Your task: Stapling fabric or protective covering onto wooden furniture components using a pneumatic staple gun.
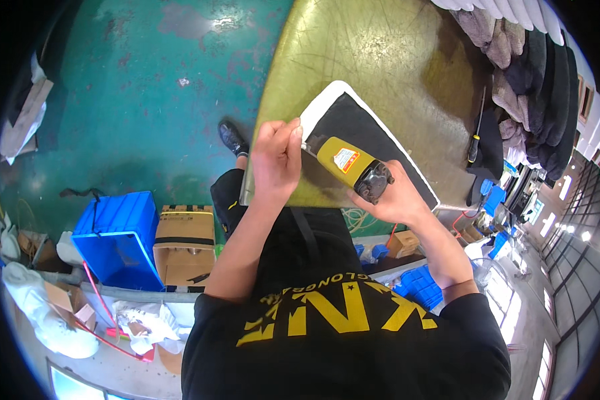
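Observation:
A padded panel (360, 130), black in the middle with a white border, lies on the worn yellowish tabletop near its front edge. My left hand (278, 157) is closed at the panel's left side, thumb and fingers pinching the white border. In my right hand (400, 197) is a yellow-and-black staple gun (340, 159), my fingers wrapped round it. Its nose points left to the panel's edge, close beside my left fingers. Whether the nose touches the panel I cannot tell.
A screwdriver (475, 148) with a yellow-and-black handle lies on the table's right side, beside heaped grey and black fabric pieces (547, 87). Lower left on the green floor (180, 87) stand a blue bin (117, 250) and a cardboard box (185, 243).

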The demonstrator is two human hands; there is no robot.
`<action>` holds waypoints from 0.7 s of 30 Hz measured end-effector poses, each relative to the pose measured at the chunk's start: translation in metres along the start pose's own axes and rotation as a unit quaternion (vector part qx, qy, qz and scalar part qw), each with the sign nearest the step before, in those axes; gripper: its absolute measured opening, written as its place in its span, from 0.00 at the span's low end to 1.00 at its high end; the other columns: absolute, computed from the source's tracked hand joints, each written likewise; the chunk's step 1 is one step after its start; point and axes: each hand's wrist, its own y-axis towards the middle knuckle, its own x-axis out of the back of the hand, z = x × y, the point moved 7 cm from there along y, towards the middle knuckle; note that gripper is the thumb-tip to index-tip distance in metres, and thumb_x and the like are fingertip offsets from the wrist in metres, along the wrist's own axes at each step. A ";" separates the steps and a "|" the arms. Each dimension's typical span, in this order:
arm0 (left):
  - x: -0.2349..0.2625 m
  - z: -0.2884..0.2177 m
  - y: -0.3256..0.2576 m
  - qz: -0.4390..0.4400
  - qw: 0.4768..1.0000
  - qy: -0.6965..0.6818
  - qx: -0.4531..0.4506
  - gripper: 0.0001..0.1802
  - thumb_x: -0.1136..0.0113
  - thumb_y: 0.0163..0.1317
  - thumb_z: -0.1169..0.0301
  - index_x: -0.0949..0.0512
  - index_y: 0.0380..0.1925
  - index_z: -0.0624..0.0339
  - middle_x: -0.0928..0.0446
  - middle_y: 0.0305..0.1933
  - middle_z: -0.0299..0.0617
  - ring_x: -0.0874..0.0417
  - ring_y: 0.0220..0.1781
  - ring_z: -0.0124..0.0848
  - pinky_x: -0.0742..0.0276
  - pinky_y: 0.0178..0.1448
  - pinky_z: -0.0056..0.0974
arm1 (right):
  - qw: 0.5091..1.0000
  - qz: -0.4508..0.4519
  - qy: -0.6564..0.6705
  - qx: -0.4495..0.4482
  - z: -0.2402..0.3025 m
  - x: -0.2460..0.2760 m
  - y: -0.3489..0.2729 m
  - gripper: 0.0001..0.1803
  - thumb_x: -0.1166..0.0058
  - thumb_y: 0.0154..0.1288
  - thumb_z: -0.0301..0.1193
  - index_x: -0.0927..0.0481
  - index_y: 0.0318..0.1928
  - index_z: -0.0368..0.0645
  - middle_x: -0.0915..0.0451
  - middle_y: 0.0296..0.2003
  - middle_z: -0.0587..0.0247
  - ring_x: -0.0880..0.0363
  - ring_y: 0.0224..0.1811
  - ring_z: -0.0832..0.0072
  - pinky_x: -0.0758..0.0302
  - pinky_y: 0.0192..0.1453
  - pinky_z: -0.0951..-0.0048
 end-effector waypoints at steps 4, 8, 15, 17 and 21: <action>-0.001 0.000 0.001 0.003 1.000 0.009 -0.001 0.10 0.39 0.69 0.73 0.15 0.46 0.65 0.23 0.37 0.49 0.19 0.35 0.40 0.24 0.39 0.39 | 1.000 0.016 -0.007 -0.008 -0.003 -0.001 -0.001 0.15 0.34 0.57 0.32 0.18 0.43 0.38 0.17 0.29 0.50 0.18 0.33 0.50 0.20 0.40 0.60; 0.000 0.002 0.001 0.006 1.000 0.005 0.000 0.10 0.39 0.69 0.73 0.16 0.46 0.65 0.23 0.38 0.49 0.19 0.36 0.41 0.24 0.40 0.39 | 0.997 0.032 0.045 -0.047 -0.002 -0.002 0.003 0.16 0.34 0.56 0.30 0.19 0.44 0.37 0.17 0.31 0.48 0.17 0.35 0.48 0.20 0.41 0.61; 0.000 0.000 0.002 0.017 1.000 0.020 -0.002 0.10 0.40 0.70 0.73 0.16 0.46 0.64 0.23 0.37 0.49 0.19 0.35 0.40 0.24 0.39 0.39 | 0.997 0.020 0.050 -0.055 -0.006 -0.005 0.003 0.22 0.36 0.51 0.25 0.21 0.48 0.33 0.18 0.30 0.43 0.17 0.37 0.44 0.21 0.40 0.60; -0.001 0.003 0.000 0.023 0.999 0.008 0.021 0.10 0.40 0.70 0.73 0.16 0.46 0.65 0.23 0.37 0.49 0.19 0.35 0.40 0.24 0.38 0.38 | 0.996 0.036 0.047 -0.067 -0.006 -0.006 0.002 0.20 0.35 0.53 0.26 0.20 0.48 0.34 0.17 0.33 0.46 0.16 0.38 0.46 0.20 0.42 0.62; -0.002 -0.001 0.002 0.022 1.000 0.016 -0.014 0.10 0.38 0.69 0.73 0.16 0.47 0.64 0.23 0.37 0.48 0.20 0.33 0.40 0.24 0.37 0.38 | 0.996 0.031 0.038 -0.073 0.000 -0.007 0.000 0.19 0.35 0.52 0.25 0.21 0.46 0.35 0.17 0.32 0.44 0.17 0.38 0.44 0.21 0.41 0.59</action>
